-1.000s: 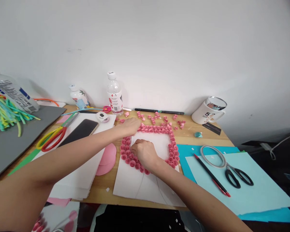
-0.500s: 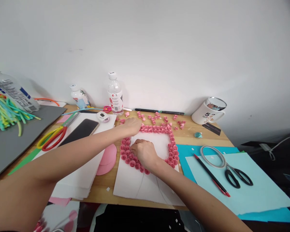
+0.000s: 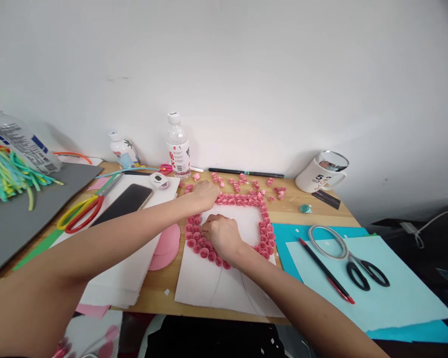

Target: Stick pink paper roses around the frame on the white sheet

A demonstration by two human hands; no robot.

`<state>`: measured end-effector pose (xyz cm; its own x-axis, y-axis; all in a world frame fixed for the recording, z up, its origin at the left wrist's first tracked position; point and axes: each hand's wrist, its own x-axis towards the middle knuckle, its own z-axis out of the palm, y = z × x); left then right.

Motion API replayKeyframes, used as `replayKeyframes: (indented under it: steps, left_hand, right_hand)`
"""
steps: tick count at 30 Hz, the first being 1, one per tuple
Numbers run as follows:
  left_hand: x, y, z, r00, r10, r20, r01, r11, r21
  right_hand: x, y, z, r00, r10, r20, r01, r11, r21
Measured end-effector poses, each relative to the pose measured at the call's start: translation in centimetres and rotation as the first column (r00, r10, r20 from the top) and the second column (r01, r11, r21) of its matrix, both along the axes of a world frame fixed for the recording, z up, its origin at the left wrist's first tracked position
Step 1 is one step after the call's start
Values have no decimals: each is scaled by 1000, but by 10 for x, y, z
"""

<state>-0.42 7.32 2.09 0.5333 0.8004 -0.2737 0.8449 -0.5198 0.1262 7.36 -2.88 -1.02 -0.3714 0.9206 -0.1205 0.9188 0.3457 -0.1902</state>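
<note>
Pink paper roses form a broad ring on a white sheet of paper, which bears curved pencil lines in its lower part. My right hand is over the ring's left inner side, fingers curled and closed against the roses there. Whatever those fingertips hold is hidden. At the ring's upper left corner rests my left hand, its fingers bent down and together; what they grip, if anything, cannot be seen. Behind the ring lie loose paper roses, scattered on the wooden table.
To the right, a roll of tape, a pen and black-handled scissors lie on blue paper. A mug and a water bottle stand by the wall. Left are a phone and colourful scissors.
My right hand has shifted very slightly to the left over the roses. The left hand stays at the upper left corner, and the other things lie as before.
</note>
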Motion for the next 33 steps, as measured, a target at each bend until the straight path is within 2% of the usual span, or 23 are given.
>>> replayKeyframes:
  steps: [5, 9, 12, 17, 27, 33]
  left_hand:
    - [3, -7, 11, 992, -16, -124, 23, 999, 50]
    - [-4, -16, 17, 984, -94, -153, 95, 995, 1]
    - [-13, -24, 16, 975, -169, -145, 165, 986, -40]
    - [-22, -31, 11, 958, -270, -98, 272, 962, 3]
    - [-22, -26, 9, 964, -239, -120, 226, 968, -113]
    - [-26, -27, 9, 958, -269, -101, 252, 955, -157]
  right_hand:
    - [3, -1, 7, 993, -36, -109, 31, 998, -47]
    - [8, 2, 8, 983, -52, -179, 40, 997, -69]
    - [10, 6, 5, 964, -105, -242, 83, 991, -101]
    - [12, 10, -1, 920, -171, -351, 116, 978, -174]
    - [14, 13, -5, 905, -185, -383, 109, 971, -212]
    - [13, 9, -1, 914, -148, -378, 90, 982, -169]
